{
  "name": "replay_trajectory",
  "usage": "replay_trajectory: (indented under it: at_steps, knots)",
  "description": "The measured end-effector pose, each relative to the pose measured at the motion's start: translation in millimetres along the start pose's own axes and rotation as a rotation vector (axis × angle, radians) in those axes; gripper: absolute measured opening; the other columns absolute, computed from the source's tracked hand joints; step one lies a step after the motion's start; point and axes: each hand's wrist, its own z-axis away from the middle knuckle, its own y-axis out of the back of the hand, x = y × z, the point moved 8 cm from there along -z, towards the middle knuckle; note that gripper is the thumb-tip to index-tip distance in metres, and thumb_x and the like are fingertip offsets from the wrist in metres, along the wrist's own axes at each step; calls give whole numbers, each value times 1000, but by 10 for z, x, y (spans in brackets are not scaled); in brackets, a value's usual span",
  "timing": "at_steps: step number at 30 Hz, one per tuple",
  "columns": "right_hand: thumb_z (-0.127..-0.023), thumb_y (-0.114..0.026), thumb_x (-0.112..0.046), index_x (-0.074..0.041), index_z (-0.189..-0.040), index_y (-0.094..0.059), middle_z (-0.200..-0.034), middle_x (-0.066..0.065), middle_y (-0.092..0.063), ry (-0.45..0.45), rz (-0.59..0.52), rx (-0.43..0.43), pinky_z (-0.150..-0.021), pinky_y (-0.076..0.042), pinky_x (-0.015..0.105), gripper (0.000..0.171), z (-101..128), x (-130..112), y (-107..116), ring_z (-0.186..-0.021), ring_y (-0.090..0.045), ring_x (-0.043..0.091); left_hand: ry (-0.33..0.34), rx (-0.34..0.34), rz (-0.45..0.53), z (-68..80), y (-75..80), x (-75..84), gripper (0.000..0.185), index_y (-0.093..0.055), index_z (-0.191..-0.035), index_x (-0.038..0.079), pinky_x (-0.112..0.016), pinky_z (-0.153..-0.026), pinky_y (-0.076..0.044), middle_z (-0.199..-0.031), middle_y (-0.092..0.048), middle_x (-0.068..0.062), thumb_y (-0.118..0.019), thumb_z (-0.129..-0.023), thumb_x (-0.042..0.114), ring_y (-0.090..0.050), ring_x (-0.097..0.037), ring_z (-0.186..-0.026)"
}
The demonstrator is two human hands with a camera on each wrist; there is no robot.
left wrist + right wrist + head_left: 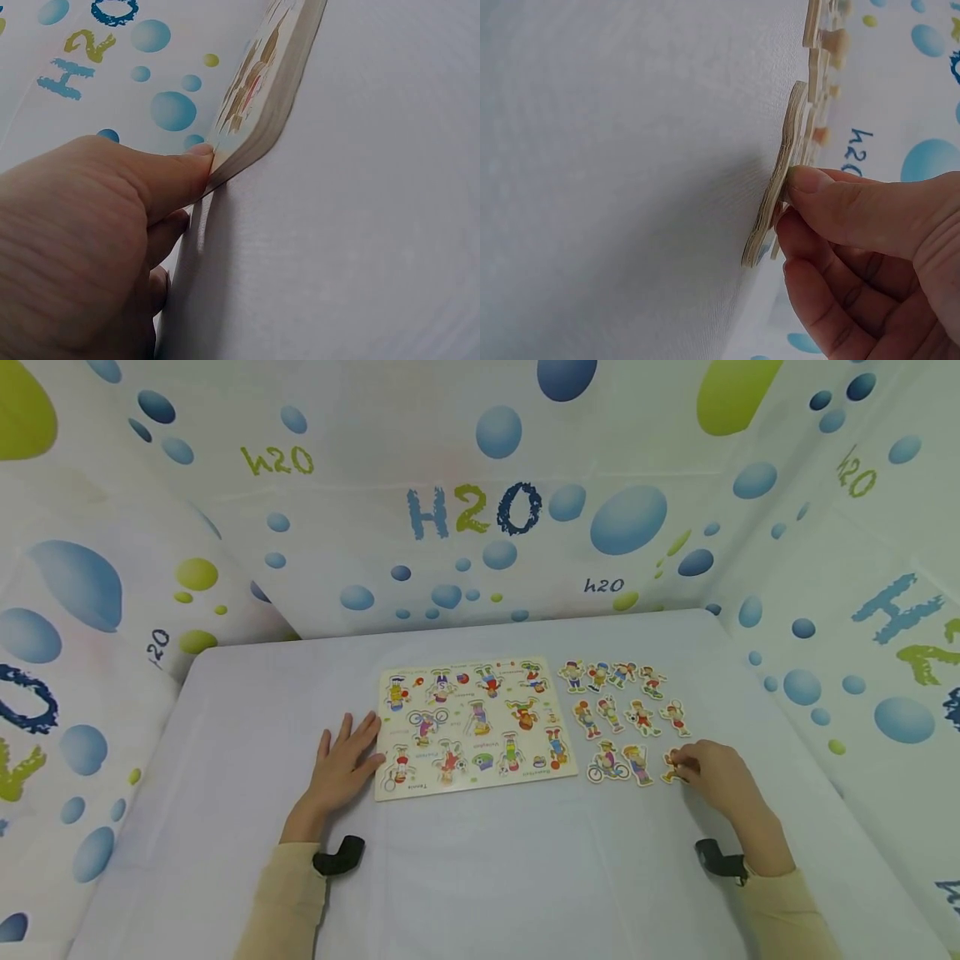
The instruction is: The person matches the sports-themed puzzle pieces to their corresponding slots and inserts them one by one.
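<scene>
Pale grey counter (225, 735) bearing a cream wooden puzzle board printed with sports figures (472, 731). Left hand (343, 764), fingers spread flat, touches the board's left edge; its wrist view shows the thumb against the rim. Right hand (708, 772) pinches a small figure-shaped wooden cut-out (780, 180), tilted up on edge in the wrist view, at the near end of the loose pieces (622, 718).

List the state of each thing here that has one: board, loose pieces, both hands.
Puzzle board: flat on the table, cutouts unfilled.
Loose pieces: laid out in rows right of the board, out of it.
Nearest piece: tilted up on edge, pinched.
Left hand: fingers straight, thumb against the board's left edge.
Right hand: pinching the nearest piece.
</scene>
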Motion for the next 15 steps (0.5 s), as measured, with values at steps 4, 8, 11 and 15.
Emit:
replay_trajectory:
  at_steps: [4, 8, 11, 15]
  knots:
    - [-81, -74, 0, 5, -93, -72, -72, 6, -62, 8, 5, 10, -58, -40, 29, 13, -3, -17, 12, -66, -49, 17, -1, 4, 1, -1, 9, -2, 64, -30, -152, 4, -62, -118, 8, -160, -25, -15, -56, -98, 25, -4, -43, -150]
    - [-81, -74, 0, 5, -93, -72, -73, 7, -63, 14, 7, 4, -58, -41, 30, 13, 2, -26, 19, -66, -50, 17, 0, 5, 4, 0, 12, 0, 64, -30, -152, 4, -62, -118, 7, -160, -26, -16, -56, -98, 24, -5, -43, -150]
    - [-82, -73, -1, 5, -94, -72, -76, 8, -64, 10, 9, -3, -58, -41, 30, 14, 8, -26, 32, -66, -50, 17, -3, 5, 7, 1, 14, 9, 64, -31, -152, 3, -62, -118, 7, -160, -26, -16, -57, -98, 24, -5, -44, -150]
    - [-84, -73, -3, 4, -95, -72, -76, 8, -64, 14, 12, 20, -57, -41, 28, 13, 5, -53, 98, -66, -49, 17, -3, 6, 7, 5, 20, 18, 64, -31, -152, 3, -62, -118, 7, -160, -27, -16, -57, -98, 24, -5, -44, -150]
